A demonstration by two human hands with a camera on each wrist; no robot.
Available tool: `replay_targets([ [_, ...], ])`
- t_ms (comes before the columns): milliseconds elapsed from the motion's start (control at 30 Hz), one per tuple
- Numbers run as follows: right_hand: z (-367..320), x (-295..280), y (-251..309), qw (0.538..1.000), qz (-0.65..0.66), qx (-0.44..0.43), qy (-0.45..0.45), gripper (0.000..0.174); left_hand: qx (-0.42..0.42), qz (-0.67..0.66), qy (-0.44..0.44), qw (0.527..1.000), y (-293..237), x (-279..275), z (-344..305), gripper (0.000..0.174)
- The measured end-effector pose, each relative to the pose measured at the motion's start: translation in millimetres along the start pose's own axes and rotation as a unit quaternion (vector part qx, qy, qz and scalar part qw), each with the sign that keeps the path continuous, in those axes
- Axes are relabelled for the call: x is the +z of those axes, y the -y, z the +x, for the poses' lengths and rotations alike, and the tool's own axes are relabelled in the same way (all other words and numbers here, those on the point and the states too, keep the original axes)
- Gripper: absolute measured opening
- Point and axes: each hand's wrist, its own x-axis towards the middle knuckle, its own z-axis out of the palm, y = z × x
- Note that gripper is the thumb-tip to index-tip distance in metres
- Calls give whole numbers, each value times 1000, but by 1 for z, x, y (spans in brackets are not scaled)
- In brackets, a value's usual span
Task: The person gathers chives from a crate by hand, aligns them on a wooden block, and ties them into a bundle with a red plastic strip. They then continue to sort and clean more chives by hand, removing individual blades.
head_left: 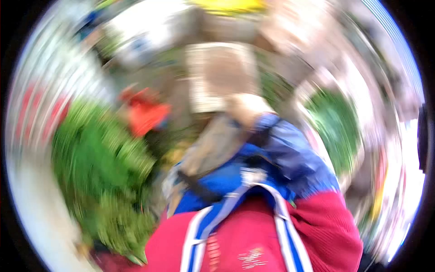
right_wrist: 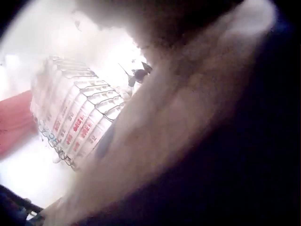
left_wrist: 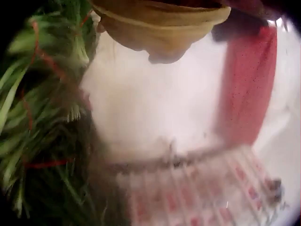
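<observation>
Everything in the head view is smeared by motion. My right hand [head_left: 247, 109], beyond a blue sleeve cover, is at the far end of my left hand [head_left: 213, 145], which appears grey-brown and gloved, with a dark strap around its wrist. The two overlap in this view, and I cannot tell how the fingers lie. At the top of the left wrist view is a yellowish glove-like shape [left_wrist: 160, 30]. A blurred brown shape [right_wrist: 141, 122] crosses the right wrist view. Just ahead of the hands is a pale-rimmed box [head_left: 197, 86] with a brown inside.
Leafy green bundles [head_left: 95, 154] with red ties lie at the left, beside a red bag-like thing [head_left: 147, 113]. A light-rimmed container [head_left: 304, 97] of greens is at the right. White packs with red print [right_wrist: 77, 113], bound with cord, stand near a red panel [left_wrist: 249, 84].
</observation>
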Motion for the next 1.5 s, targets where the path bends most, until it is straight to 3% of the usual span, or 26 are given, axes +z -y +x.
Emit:
replay_targets([
  [33,-1,19,-9,998,25,30,-56,21,59,17,20,998,-32,51,4,40],
  [67,-36,-16,4,998,45,38,-14,20,116,9,40,992,-74,97,4,41],
  [100,-30,19,-19,997,10,-13,-81,23,171,-13,62,983,-119,138,0,43],
  [167,-72,36,-41,929,22,-128,-346,28,266,-72,94,957,-196,195,-10,46],
  [233,-118,36,-59,952,149,-46,-263,35,368,-148,133,908,-274,245,-23,48],
  [300,-176,44,-79,929,246,66,-268,41,457,-250,202,829,-354,290,-52,51],
  [367,-221,67,-102,899,215,141,-355,44,456,-354,334,745,-429,338,-102,54],
  [433,-261,94,-121,812,267,308,-417,39,201,-417,513,723,-479,402,-185,55],
  [500,-281,96,-135,700,370,425,-439,38,366,-365,588,622,-565,375,-284,47],
  [567,-277,94,-153,572,518,404,-490,40,323,-379,728,472,-629,318,-377,51],
  [600,-271,95,-167,572,538,401,-473,39,324,-366,768,414,-652,309,-421,58],
  [633,-264,95,-182,572,555,395,-457,38,371,-341,775,381,-677,298,-465,68],
  [700,-242,80,-199,628,531,412,-393,39,457,-265,780,334,-717,265,-536,107],
  [767,-221,79,-222,680,503,406,-347,45,600,-213,719,279,-742,243,-599,126],
  [867,-204,69,-243,773,396,398,-296,34,697,-112,660,256,-753,210,-660,142],
  [900,-202,66,-249,788,377,396,-282,32,712,-59,653,251,-755,204,-676,137],
  [967,-203,65,-258,789,330,367,-365,32,780,2,566,266,-749,205,-711,132],
  [1033,-205,59,-275,830,220,362,-362,54,793,-82,497,344,-734,204,-719,92],
  [1100,-199,59,-299,866,77,348,-350,76,800,-109,469,357,-724,208,-719,89],
  [1133,-190,61,-313,888,62,337,-308,88,777,-189,461,385,-717,211,-715,69],
  [1233,-164,68,-334,923,-49,253,-287,93,710,-245,575,326,-713,219,-697,39],
  [1300,-140,37,-327,944,-31,274,-179,96,607,-274,694,272,-708,219,-673,22],
  [1367,-125,51,-327,950,-67,124,-279,94,572,-280,718,280,-686,234,-661,28],
  [1433,-99,38,-309,979,61,132,-141,78,554,-229,745,293,-671,245,-635,34],
  [1467,-83,53,-306,981,81,67,-166,75,540,-268,754,260,-660,256,-620,49],
  [1500,-90,56,-304,977,98,16,-187,72,530,-188,787,253,-659,242,-595,57],
])
